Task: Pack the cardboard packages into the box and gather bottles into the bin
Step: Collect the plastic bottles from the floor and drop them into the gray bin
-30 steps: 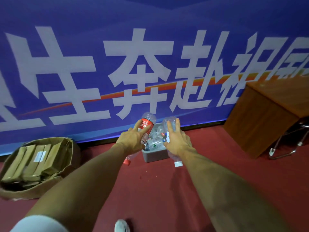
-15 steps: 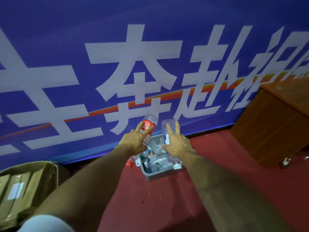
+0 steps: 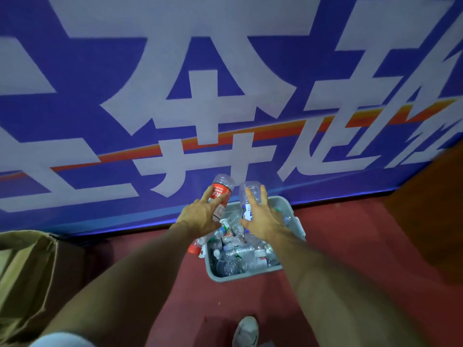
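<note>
1. I see two bottles. Both look empty and made of thin plastic, so I think they are very light.
2. I think they will squash if I squeeze hard, and the smooth sides may slip. The best place to hold is round the middle, where the label is.
3. My left hand [image 3: 200, 216] holds the red-label bottle [image 3: 221, 190] round its middle. The fingers lie long and a bit spread over it. The bottle is tipped, with its red cap [image 3: 194, 249] low and its bottom up.
4. My right hand [image 3: 263, 219] holds the clear bottle [image 3: 242, 199] the same way, fingers spread along it, bottom up. I cannot see its cap.
5. Both arms reach far out and down, side by side. The hands are just apart.
6. Both bottles hang over the grey bin [image 3: 235, 276], near its far end. The red cap pokes past the bin's left side.
7. The bin sits on the red floor by the blue banner [image 3: 125, 71]. Lots of other bottles lie in it already.
8. The cardboard box [image 3: 27, 271] is far off on my left. I cannot see inside it.
</note>
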A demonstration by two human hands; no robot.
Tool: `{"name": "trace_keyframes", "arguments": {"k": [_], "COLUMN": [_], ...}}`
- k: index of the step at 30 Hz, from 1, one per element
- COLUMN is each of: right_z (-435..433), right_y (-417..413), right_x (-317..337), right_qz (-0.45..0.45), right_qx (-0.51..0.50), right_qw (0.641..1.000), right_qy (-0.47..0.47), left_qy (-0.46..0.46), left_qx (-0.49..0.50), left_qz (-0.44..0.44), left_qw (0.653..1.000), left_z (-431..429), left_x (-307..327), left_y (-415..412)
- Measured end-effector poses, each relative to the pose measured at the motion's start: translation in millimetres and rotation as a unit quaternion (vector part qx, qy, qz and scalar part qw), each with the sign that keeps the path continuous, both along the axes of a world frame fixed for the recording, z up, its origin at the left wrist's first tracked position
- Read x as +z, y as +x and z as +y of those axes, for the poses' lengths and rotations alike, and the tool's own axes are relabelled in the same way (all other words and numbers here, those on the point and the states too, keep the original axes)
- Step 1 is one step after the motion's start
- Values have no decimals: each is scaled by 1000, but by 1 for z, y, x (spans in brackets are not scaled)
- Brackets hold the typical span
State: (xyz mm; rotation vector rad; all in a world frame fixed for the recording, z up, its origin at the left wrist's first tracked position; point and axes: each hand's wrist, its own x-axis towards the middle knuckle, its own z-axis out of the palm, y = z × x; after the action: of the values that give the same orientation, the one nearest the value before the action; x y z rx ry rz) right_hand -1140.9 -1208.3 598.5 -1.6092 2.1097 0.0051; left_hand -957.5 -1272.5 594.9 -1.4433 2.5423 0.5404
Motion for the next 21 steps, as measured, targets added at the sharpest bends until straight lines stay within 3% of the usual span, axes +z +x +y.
{"name": "trace_keyframes", "arguments": {"k": [7,11,14,17,21], "right_z": [-39,-57,-64,-60,-56], "right_y": [-31,-36,-43,-50,-57], "right_x": [-157,-210,-226,-220,-177], "right_qz": [-22,-72,-88,-72,-51], "right_qx": [-46,-81,-87,-84,-91], "right_qw": [998,993,990,990,989], "right_qy": [25,40,66,88,108], "left_qy": [19,46,80,83,69], "left_qx": [1,15,27,36,52], "left_qz": [17,50,61,13,-30], "left_qw": [1000,998,995,996,996], "left_z": [-50,-67,-75,-75,-69], "left_x": [-157,-217,-234,-231,-184], "left_y": [-25,-35,-37,-34,-36]}}
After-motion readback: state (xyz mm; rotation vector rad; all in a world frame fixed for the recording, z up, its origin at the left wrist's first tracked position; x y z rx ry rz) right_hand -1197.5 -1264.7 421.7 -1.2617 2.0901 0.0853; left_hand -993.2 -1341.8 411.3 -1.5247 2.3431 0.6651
